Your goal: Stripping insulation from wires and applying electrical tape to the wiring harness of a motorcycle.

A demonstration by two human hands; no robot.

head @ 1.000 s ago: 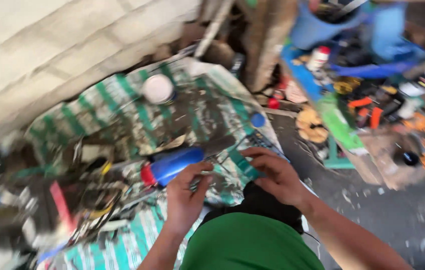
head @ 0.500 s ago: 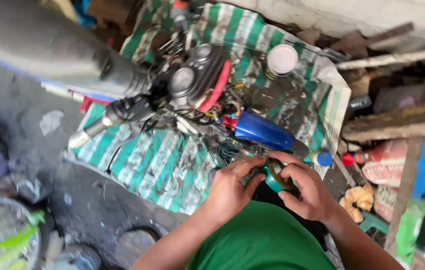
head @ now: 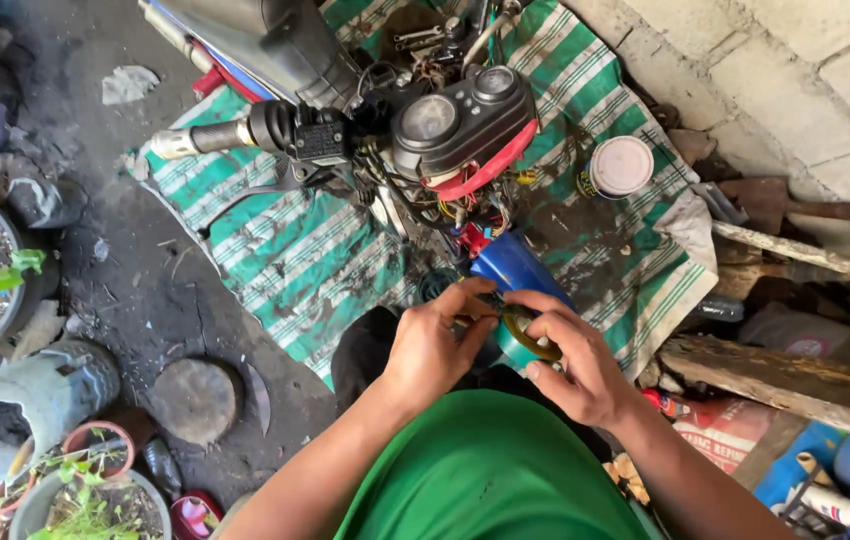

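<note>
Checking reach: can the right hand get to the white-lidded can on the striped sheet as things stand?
Probably yes, but not freely. The right hand is holding a small green roll with the left hand. The white-lidded can stands uncovered on the striped sheet, beyond the blue bottle.

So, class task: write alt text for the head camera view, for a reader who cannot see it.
Seen from above, a person's left hand and right hand together grip a small green roll over a green-striped tarp. A motorcycle handlebar with gauges, a blue can and a white-lidded tin lie on the tarp.
</note>
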